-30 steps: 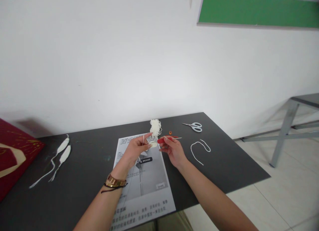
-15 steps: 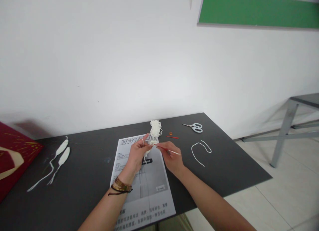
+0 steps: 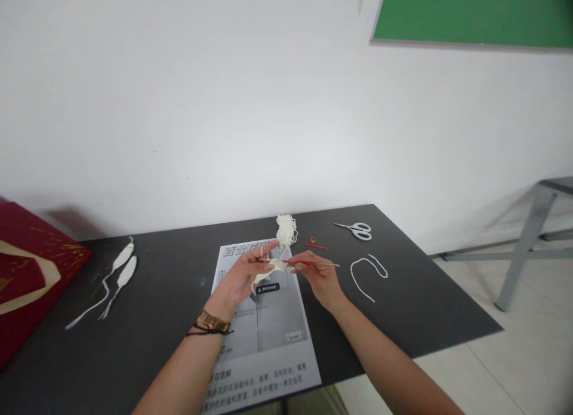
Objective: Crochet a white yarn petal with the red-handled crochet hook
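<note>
Between the fingers of my left hand [image 3: 245, 273] is a small white crochet piece [image 3: 276, 266], pinched at its edge. A strand of white yarn loops over that hand's raised index finger and runs to the loose yarn bundle [image 3: 286, 228] just beyond. My right hand [image 3: 319, 274] grips a crochet hook [image 3: 308, 263] with a red front part and a pale shaft. The hook's tip meets the right end of the crochet piece; the exact stitch is too small to make out. Under both hands lies a printed sheet [image 3: 282, 319].
Scissors [image 3: 358, 230], a red needle-like tool [image 3: 317, 246], an orange ring-shaped marker [image 3: 313, 240] and a cut yarn length [image 3: 353, 274] lie right of the hands. Two white crocheted petals [image 3: 127, 271] and a red bag [image 3: 31, 271] are on the left. A wall borders the black table [image 3: 425, 307].
The view has shifted slightly, so the whole scene sits further right. The hook has swung to lie nearly level, and more of the crochet piece shows below my left fingers.
</note>
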